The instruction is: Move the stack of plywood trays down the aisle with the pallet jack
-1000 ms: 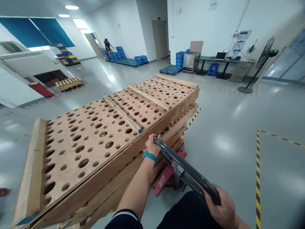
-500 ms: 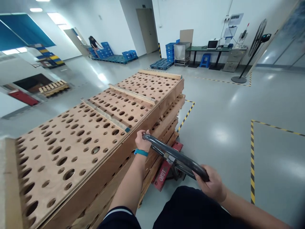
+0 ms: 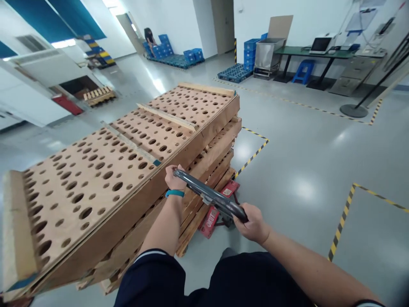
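Both my hands grip the dark handle of a red pallet jack. My left hand, with a teal band at the wrist, is closed round the handle's far left end, close to the edge of the wooden stack. Round the near right end, my right hand is wrapped. The jack's red body shows low beside a stack of wooden pallets. On top lies a plywood panel full of round holes, with wooden strips across it. The jack's forks are hidden by the stack.
Yellow-black floor tape marks areas on the right. At the back stand a green table, a blue stool, a metal bin and blue crates. A person bends over crates far left. A fan base stands right.
The view has swung left, so the background shifts right. My hands and the handle appear further left, both hands still gripping it. More of the stack's near left end shows.
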Demonstrator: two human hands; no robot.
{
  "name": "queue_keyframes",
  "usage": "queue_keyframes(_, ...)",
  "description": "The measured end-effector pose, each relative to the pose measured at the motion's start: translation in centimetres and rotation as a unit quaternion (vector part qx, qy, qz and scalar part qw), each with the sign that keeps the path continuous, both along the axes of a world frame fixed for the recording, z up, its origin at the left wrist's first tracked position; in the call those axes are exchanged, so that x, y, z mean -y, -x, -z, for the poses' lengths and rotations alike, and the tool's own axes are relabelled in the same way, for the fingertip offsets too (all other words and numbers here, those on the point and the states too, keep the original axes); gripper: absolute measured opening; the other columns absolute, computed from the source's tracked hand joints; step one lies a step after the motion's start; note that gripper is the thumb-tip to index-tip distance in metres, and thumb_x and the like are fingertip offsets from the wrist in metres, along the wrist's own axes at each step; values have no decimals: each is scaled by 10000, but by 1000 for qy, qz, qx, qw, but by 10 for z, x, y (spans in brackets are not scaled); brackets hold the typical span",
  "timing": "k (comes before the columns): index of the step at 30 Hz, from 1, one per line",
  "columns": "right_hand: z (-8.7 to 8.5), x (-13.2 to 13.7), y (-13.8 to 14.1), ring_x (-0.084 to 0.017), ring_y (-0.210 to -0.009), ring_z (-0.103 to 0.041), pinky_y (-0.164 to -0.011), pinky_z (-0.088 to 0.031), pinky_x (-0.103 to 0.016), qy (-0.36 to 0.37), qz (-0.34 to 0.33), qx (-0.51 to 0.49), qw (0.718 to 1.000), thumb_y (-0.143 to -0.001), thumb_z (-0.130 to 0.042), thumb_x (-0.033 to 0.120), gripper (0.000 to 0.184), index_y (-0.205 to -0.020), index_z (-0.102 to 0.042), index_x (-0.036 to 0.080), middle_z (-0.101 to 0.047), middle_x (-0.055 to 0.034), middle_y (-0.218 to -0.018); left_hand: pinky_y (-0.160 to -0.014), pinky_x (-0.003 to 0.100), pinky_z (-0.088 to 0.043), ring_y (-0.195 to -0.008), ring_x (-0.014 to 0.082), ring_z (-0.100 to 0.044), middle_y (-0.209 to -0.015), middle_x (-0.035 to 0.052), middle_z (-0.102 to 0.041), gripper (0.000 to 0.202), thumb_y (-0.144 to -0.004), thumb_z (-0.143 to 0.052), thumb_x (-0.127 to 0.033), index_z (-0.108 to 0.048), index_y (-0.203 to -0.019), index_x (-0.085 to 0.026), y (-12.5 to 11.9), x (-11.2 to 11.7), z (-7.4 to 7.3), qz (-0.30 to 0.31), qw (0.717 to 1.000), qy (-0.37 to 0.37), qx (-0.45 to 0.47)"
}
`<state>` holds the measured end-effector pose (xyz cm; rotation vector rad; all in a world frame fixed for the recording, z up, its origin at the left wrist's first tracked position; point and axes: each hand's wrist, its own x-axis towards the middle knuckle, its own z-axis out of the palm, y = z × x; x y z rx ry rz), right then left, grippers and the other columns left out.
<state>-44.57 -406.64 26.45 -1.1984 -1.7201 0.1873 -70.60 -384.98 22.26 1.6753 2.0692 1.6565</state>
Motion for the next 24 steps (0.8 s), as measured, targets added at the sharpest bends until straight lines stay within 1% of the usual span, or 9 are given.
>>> queue_keyframes(3,-6,-34,-33,-107,-526,-430,-543,-357,-235,1,-19,-4,1000,-850,-535,178,120,-773,-452,218,-487,31,-612,-643,228,-429,-613,98,-519,-694,-30,-536,214,-862,-599,-384,-512,-864,-189,-19,-18,-1,4,1000,-16,4)
queue_keyframes(7,-13,-79,-78,-95,-517,-415,-534,-354,-225,-1,-37,-4,999,-844,-548,178,113,-776,-466,214,-474,41,-614,-671,229,-436,-639,95,-520,-723,-24,-541,223,-884,-591,-392,-514,-881,-183,-48,-52,4,5,998,-59,-8)
queue_keyframes(12,-12,-137,-136,-90,-486,-389,-502,-357,-227,15,-34,26,999,-863,-559,194,118,-770,-488,211,-432,55,-582,-682,239,-440,-641,97,-517,-729,-25,-536,207,-881,-602,-376,-530,-875,-182,-92,-96,11,10,995,-94,5)
queue_keyframes(16,-6,-186,-170,-95,-490,-448,-517,-401,-223,16,-35,51,998,-877,-572,232,91,-794,-556,199,-489,41,-586,-627,241,-413,-593,102,-493,-682,-30,-521,194,-866,-614,-369,-543,-845,-189,-115,-127,7,31,994,-94,56)
queue_keyframes(19,2,-223,-190,-109,-473,-456,-509,-399,-238,-6,-3,78,997,-866,-598,319,159,-766,-586,197,-494,29,-559,-605,240,-402,-576,106,-483,-654,-31,-510,203,-880,-597,-385,-540,-827,-198,-127,-147,4,22,994,-83,63)
queue_keyframes(22,14,-269,-216,-127,-464,-451,-505,-384,-263,1,40,94,995,-843,-601,416,246,-737,-595,194,-477,14,-537,-622,225,-425,-595,103,-508,-678,-23,-540,191,-893,-580,-385,-555,-844,-202,-142,-177,11,2,996,-78,32)
queue_keyframes(24,21,-309,-231,-146,-473,-461,-506,-375,-280,20,73,97,992,-809,-596,487,302,-730,-594,195,-473,1,-533,-641,221,-435,-615,104,-521,-697,-19,-555,195,-891,-584,-395,-564,-856,-205,-151,-207,19,-4,998,-68,20)
